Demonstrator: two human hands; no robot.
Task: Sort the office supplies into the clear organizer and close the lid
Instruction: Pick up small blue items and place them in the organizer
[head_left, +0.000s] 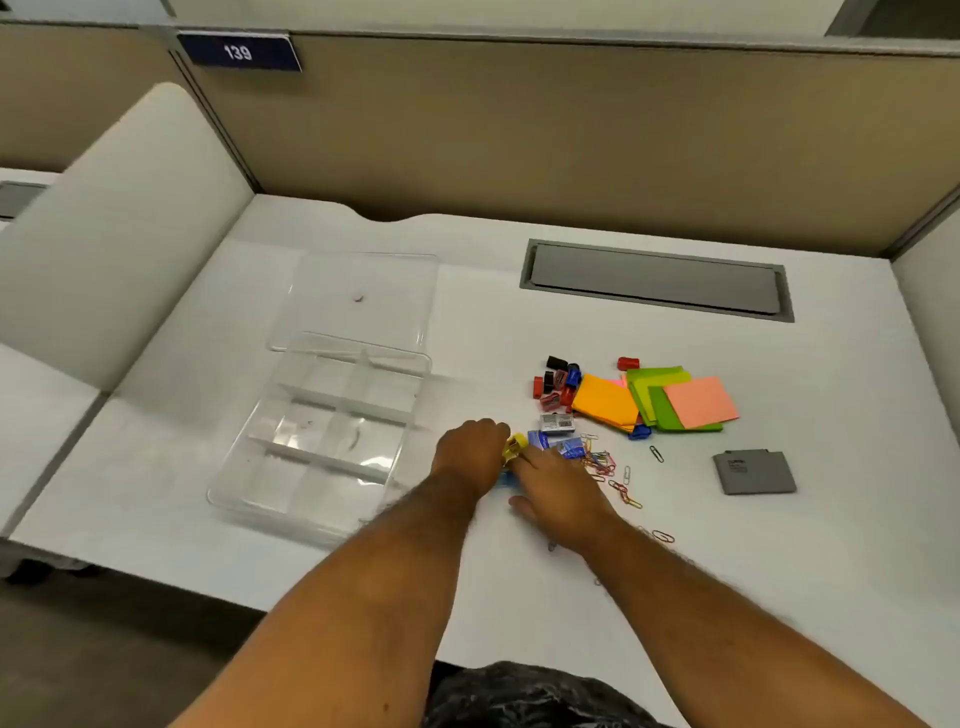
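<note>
Both hands on yellow clip, clear organizer left

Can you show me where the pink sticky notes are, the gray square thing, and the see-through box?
pink sticky notes (700, 401): head view, middle of the top sheet.
gray square pad (754, 472): head view, center of its flat face.
clear organizer (306, 512): head view, near front wall.

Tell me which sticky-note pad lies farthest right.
The pink square sticky-note pad. It lies on top of the green pads at the right end of the pile, while the orange pad sits at the left end.
</note>
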